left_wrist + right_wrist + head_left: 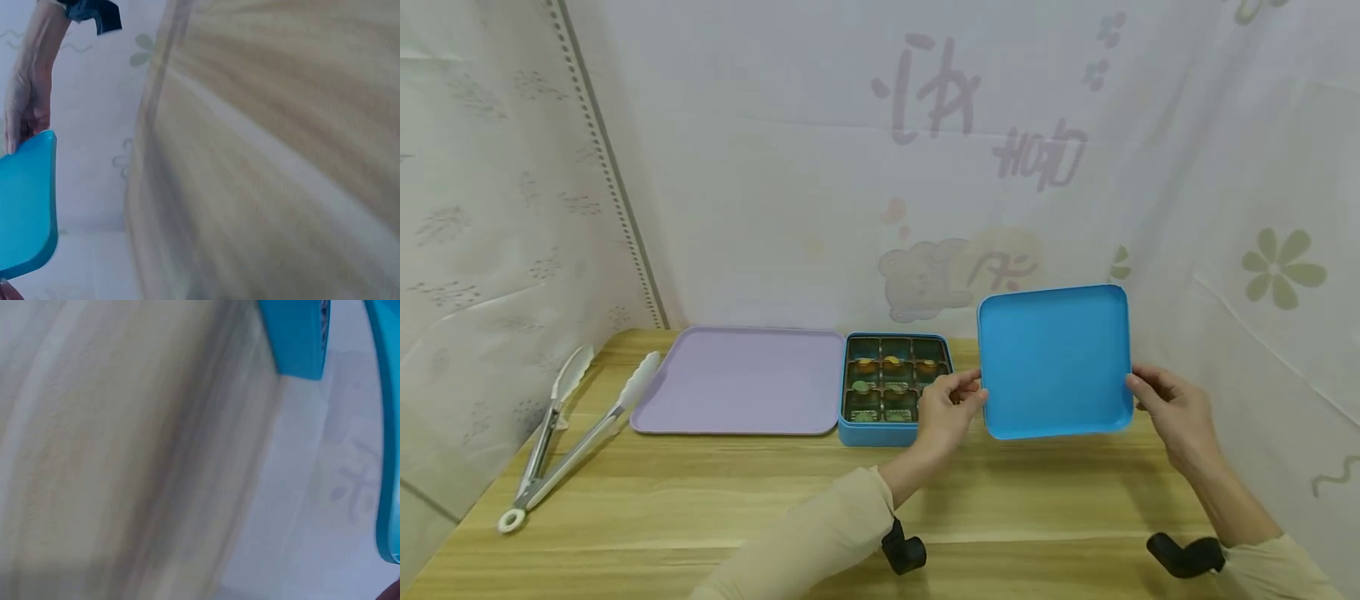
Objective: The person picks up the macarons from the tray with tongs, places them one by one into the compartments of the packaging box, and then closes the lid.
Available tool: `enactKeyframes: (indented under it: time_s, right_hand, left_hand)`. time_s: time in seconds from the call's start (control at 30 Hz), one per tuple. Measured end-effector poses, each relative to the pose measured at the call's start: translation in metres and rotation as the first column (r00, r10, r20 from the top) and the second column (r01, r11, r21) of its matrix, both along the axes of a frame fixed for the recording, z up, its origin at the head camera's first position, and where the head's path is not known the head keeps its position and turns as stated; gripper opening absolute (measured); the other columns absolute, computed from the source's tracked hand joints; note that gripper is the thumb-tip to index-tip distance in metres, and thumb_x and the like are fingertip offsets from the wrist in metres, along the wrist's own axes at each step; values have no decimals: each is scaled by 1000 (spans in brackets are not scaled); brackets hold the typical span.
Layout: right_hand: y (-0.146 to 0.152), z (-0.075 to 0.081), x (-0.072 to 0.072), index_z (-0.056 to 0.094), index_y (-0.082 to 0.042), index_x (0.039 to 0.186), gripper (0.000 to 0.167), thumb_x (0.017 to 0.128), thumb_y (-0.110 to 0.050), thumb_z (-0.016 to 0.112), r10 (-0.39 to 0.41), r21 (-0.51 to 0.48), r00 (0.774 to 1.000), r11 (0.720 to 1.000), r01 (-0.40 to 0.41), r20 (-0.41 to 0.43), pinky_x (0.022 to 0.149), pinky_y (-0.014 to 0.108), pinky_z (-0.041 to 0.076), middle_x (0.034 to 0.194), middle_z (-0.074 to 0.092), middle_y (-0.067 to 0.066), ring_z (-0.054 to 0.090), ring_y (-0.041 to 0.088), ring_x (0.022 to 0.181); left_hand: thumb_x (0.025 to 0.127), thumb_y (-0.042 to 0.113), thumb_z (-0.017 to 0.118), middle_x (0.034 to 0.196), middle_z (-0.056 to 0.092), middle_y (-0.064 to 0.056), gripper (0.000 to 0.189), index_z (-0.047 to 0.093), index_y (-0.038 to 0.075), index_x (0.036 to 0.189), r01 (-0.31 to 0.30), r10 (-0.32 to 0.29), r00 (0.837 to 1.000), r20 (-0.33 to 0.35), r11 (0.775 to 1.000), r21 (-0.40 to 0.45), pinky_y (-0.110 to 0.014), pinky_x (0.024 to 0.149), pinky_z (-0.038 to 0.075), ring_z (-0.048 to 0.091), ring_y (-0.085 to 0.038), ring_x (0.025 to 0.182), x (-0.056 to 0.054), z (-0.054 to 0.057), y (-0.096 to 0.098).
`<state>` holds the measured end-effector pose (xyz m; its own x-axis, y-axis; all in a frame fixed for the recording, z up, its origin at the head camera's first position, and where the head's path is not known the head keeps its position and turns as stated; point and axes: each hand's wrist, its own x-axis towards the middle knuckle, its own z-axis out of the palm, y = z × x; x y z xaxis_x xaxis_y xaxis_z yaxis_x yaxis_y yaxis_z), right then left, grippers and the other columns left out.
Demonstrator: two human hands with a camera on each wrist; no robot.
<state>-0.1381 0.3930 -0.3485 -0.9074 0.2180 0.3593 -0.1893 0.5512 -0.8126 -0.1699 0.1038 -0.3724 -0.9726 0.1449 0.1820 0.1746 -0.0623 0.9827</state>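
A shallow blue rectangular lid (1055, 362) is held up off the table, tilted so its inner face shows. My left hand (946, 412) pinches its left edge between thumb and fingers, and my right hand (1180, 421) pinches the right edge. Behind my left hand stands a blue box (880, 436) with a divided insert of clear compartments; small orange, yellow and green pieces lie in several of them. My left hand covers the box's near right corner. In the left wrist view, the lid (28, 206) shows with the right hand (28, 103) on it.
To the left of the box lies a flat lilac tray (741, 379). Metal tongs (580, 450) with white tips lie spread at the table's left edge. A printed white curtain (775, 183) hangs behind and beside the wooden table (760, 500).
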Motion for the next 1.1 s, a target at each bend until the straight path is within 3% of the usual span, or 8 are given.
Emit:
enactKeyframes:
  time_s: [0.13,0.3,0.47,0.53,0.67,0.83,0.93,1.1]
  right_hand:
    - [-15,8,-2,66,-17,103,13,92,-13,60,7,-98,995,995,-17,-102,58,14,43,79,61,-14,51,4,67]
    - [-33,14,-6,68,-10,102,16,90,-3,60,98,-260,972,953,-154,-215,58,14,46,78,66,-6,58,6,66]
    - [-45,16,-9,68,-5,104,17,92,-2,56,213,-271,950,924,-272,-229,66,15,51,85,70,-5,65,5,75]
    - [-48,16,-10,67,-4,106,18,95,-5,52,276,-253,938,911,-325,-209,70,16,51,90,70,-6,65,5,81]
    - [-55,13,-15,65,-3,112,27,100,-14,43,404,-292,905,856,-426,-134,79,18,50,104,64,-5,62,5,91]
    - [-65,11,-25,62,-16,124,32,101,-23,41,501,-421,865,786,-454,3,81,19,49,118,52,-8,59,5,96]
    - [-73,11,-32,50,-10,136,42,100,-30,43,517,-454,847,789,-414,126,82,17,48,132,47,-3,57,-1,98]
    - [-91,5,-46,21,8,145,65,99,-32,45,517,-390,816,829,-402,259,88,15,45,150,23,26,53,-10,103]
  left_hand:
    - [87,12,66,90,64,-11,25,69,5,111,-39,39,998,-50,999,-3,-19,63,45,56,-11,74,-6,6,-13]
    - [89,10,64,92,67,-19,28,66,2,116,-20,24,998,-60,998,54,-27,71,54,66,-28,83,-12,10,-31]
    - [90,9,63,98,68,-21,29,65,3,118,-12,17,996,-88,999,49,-29,73,55,67,-33,89,-18,11,-47]
    - [90,10,62,102,69,-19,30,65,6,120,-9,12,994,-107,1000,26,-29,74,55,67,-33,91,-20,11,-54]
    - [90,9,61,106,68,-16,32,64,9,122,-13,10,989,-145,1000,-21,-29,75,54,68,-29,93,-23,10,-68]
    - [91,8,60,103,66,-16,33,62,9,123,-49,33,981,-192,995,-83,-33,77,54,66,-30,93,-26,8,-86]
    - [93,9,58,106,65,-15,33,61,9,125,-58,39,984,-173,993,-106,-30,79,53,65,-30,96,-28,6,-98]
    - [95,14,55,115,65,-16,34,58,8,128,-60,47,993,-105,990,-126,-21,70,51,65,-22,94,-33,1,-116]
